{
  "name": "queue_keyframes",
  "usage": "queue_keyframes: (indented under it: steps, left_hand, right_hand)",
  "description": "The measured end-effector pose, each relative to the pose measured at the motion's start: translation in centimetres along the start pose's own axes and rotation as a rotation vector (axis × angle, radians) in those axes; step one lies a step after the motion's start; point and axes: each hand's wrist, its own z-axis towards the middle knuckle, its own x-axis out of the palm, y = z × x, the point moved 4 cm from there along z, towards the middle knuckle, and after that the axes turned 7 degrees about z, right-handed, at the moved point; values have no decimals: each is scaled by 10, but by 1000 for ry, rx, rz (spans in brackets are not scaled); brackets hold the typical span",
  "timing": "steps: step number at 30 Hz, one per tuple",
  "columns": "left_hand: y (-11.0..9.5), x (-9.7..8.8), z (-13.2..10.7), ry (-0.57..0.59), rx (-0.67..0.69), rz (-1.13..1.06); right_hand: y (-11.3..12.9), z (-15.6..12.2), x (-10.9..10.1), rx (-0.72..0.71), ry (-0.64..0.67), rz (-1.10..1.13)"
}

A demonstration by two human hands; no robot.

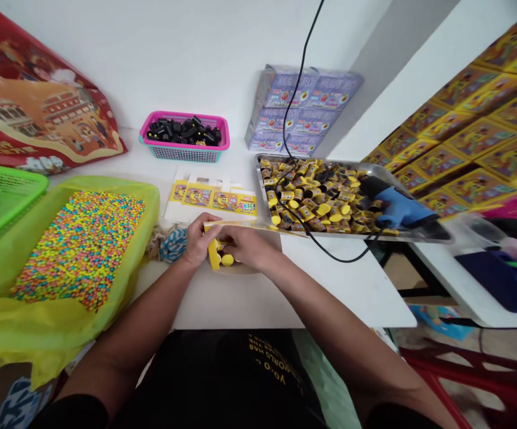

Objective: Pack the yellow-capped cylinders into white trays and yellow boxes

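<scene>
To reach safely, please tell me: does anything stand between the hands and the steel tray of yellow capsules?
Only a black cable: it loops across the table to the right of the right hand and over the steel tray's near edge. Nothing else visible blocks that way.

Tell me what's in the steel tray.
The steel tray holds a heap of yellow-printed cylinders, with a blue glue gun lying on them and a black cord across them. The tray floor under the heap is covered.

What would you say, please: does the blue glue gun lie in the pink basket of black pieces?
No: the head view shows the blue glue gun lying on the metal tray of yellow pieces, not in the pink basket of black pieces.
</scene>
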Motion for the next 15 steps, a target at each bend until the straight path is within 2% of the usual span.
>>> queue_keyframes:
  steps: [3,7,11,15]
  left_hand:
    - [1,2,-1,20,4,-2]
    - [3,3,-1,34,9,-28]
    - [3,2,0,18,2,-6]
    - [3,1,-1,21,-16,-12]
  right_hand:
    - [8,5,2,-22,76,-148]
    - [11,4,0,51,81,-303]
    - [11,-6,-6,61,7,-374]
    - [8,-16,-7,55,-127,-300]
